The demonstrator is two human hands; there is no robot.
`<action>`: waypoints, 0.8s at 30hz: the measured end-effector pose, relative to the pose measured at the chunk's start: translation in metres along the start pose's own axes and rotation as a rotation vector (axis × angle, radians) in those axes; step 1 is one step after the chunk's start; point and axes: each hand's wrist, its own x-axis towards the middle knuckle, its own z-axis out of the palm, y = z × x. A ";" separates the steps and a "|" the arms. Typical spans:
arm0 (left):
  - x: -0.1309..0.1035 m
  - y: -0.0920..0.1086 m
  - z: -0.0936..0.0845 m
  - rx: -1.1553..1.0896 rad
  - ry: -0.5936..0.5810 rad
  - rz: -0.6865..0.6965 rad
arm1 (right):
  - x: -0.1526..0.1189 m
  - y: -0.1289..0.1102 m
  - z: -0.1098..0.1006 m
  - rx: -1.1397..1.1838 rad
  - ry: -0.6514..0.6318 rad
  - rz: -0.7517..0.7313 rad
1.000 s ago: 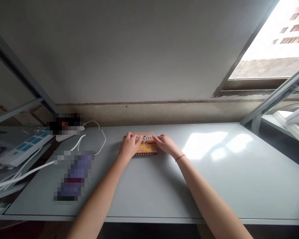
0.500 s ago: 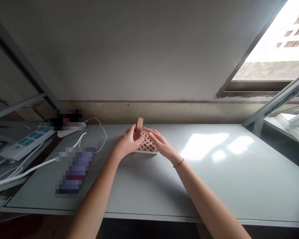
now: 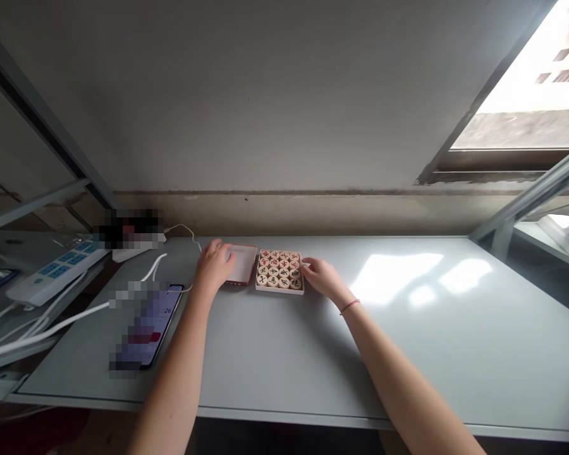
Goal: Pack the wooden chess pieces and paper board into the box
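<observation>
A shallow white box (image 3: pixel 279 291) lies on the desk, filled with rows of round wooden Chinese chess pieces (image 3: pixel 283 282), some marked in red and some in black. Directly left of it rests the box lid (image 3: pixel 241 260), inside up, with a pale interior and reddish sides. My left hand (image 3: pixel 212 268) grips the lid's left side, its thumb reaching over the inside. At the right wall of the box, my right hand (image 3: pixel 323 278) has its fingertips closed against the edge, a small bit of white showing between them.
A phone (image 3: pixel 159 325) lies on the grey desk (image 3: pixel 284 360) left of my left forearm. White cables (image 3: pixel 83 311) run past it to a power strip (image 3: pixel 59 268). The wall (image 3: pixel 284 212) closes off the back, and metal frame bars stand at both sides.
The lid, held tilted up above the pieces earlier, now lies flat to the left of the box. My left hand moved left with it; my right hand moved slightly right to the box's edge.
</observation>
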 end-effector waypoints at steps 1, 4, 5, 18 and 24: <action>0.000 0.004 0.007 -0.047 -0.067 0.057 | 0.000 -0.001 0.001 -0.005 -0.006 -0.011; -0.002 0.016 0.027 -0.064 -0.152 0.104 | 0.000 -0.001 0.002 -0.035 -0.015 -0.040; -0.004 0.019 0.032 -0.064 -0.165 0.117 | 0.000 -0.001 0.003 -0.045 -0.013 -0.048; -0.016 0.037 0.038 -0.037 -0.182 0.117 | 0.001 0.001 0.003 -0.101 0.005 -0.109; -0.018 0.044 0.035 0.006 -0.127 0.125 | -0.002 0.000 -0.001 -0.119 -0.021 -0.146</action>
